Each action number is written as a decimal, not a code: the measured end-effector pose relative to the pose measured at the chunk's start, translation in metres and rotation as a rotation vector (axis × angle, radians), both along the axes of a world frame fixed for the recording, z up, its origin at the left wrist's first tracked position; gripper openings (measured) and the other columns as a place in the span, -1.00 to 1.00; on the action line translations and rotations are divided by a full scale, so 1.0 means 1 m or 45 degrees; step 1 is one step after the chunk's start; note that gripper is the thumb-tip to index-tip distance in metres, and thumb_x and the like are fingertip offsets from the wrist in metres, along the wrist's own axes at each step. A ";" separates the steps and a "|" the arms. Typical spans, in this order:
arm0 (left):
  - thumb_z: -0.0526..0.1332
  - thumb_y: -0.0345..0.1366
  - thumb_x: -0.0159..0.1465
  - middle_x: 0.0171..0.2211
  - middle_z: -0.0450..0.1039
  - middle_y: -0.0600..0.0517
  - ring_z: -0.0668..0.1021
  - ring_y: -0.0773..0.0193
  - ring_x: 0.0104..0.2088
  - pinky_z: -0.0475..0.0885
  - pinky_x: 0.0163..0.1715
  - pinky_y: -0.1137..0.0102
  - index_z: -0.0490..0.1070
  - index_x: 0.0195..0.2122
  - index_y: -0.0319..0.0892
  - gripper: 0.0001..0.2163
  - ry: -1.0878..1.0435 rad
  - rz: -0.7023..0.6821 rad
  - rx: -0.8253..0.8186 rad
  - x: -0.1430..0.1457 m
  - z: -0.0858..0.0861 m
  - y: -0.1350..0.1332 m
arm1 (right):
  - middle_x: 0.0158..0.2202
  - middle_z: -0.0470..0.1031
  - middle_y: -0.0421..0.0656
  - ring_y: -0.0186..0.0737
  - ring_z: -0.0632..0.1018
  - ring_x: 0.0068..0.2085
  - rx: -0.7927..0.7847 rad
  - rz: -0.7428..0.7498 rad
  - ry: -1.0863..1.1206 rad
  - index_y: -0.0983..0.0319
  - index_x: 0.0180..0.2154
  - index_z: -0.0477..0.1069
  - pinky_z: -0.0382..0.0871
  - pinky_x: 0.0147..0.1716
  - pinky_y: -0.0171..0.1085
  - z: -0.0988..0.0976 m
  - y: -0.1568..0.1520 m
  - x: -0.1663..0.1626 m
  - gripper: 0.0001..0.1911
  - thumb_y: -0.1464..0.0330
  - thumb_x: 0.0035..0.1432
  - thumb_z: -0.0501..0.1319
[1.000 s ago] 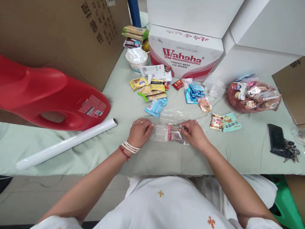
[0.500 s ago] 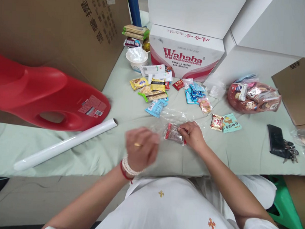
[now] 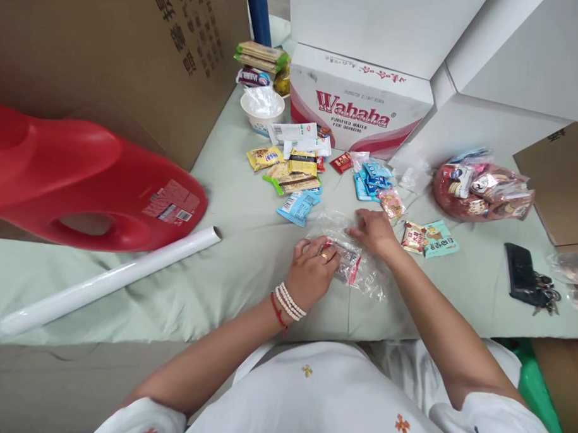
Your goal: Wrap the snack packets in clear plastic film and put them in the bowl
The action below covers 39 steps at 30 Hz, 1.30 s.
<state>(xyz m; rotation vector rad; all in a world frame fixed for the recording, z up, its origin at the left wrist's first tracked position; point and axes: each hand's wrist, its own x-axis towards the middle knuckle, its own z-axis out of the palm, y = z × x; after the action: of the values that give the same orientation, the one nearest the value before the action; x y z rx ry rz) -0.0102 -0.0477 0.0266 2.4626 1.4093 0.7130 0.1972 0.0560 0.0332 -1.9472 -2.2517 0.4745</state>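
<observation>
My left hand (image 3: pixel 313 268), with a ring and bracelets, is over the left end of a snack packet (image 3: pixel 348 264) with a see-through middle and red ends. Its fingers bend down onto the packet and hide part of it. A crinkled clear plastic bag (image 3: pixel 374 286) lies around the packet; whether the packet is inside cannot be made out. Just to the right, my right hand (image 3: pixel 376 233) is open at the bag's upper edge, thumb and forefinger apart. Nearest to it are a small pink packet (image 3: pixel 391 203) and a red-and-cream packet (image 3: pixel 414 237).
Snack packets (image 3: pixel 298 163) lie in a pile farther back, beside a paper cup (image 3: pixel 262 111). A Wahaha carton (image 3: pixel 359 105) stands behind. On the left are a red jug (image 3: pixel 129 185) and a white tube (image 3: pixel 111 280); on the right, a filled bowl (image 3: pixel 482 191), a phone (image 3: pixel 519 272) and keys (image 3: pixel 546 295).
My left hand has moved right and come down onto the packet. My right hand has let go of the packet, moved up and away, and opened. The packet has turned and shifted slightly right.
</observation>
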 end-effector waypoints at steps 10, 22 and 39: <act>0.15 -0.43 0.40 0.03 0.62 -0.01 0.45 0.02 0.22 0.17 0.22 -0.08 0.57 -0.03 0.00 -0.74 -0.029 0.027 -0.027 0.004 -0.002 -0.004 | -0.42 0.51 -0.19 -0.21 0.49 -0.37 -0.212 0.332 0.463 0.20 -0.16 0.55 0.32 -0.32 -0.29 0.042 -0.036 -0.009 -0.78 0.32 0.29 0.14; 0.27 -0.32 0.22 0.02 0.49 -0.10 0.54 0.15 -0.10 0.55 -0.17 0.24 0.50 0.03 -0.12 -0.66 -0.717 0.545 -0.398 -0.047 -0.027 0.029 | -0.32 0.35 -0.10 -0.15 0.37 -0.31 -0.053 0.509 0.286 0.07 0.25 0.44 0.32 -0.31 -0.27 -0.001 -0.111 -0.024 -0.44 0.51 0.33 0.02; 0.12 -0.11 0.16 -0.32 0.44 -0.06 0.49 0.19 -0.31 0.54 -0.39 0.26 0.24 -0.63 -0.14 -0.71 -1.239 0.353 -1.001 -0.063 0.001 0.052 | -0.30 0.29 -0.11 -0.17 0.31 -0.30 -0.058 0.574 0.222 0.01 0.24 0.46 0.21 -0.32 -0.27 -0.002 -0.110 -0.031 -0.31 0.63 0.23 0.00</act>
<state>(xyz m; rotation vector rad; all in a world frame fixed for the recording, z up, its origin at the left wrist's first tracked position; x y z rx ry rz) -0.0728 0.0043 0.0273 1.0741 1.2442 0.9644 0.1661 -0.0539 0.0316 -1.3405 -2.5733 0.7173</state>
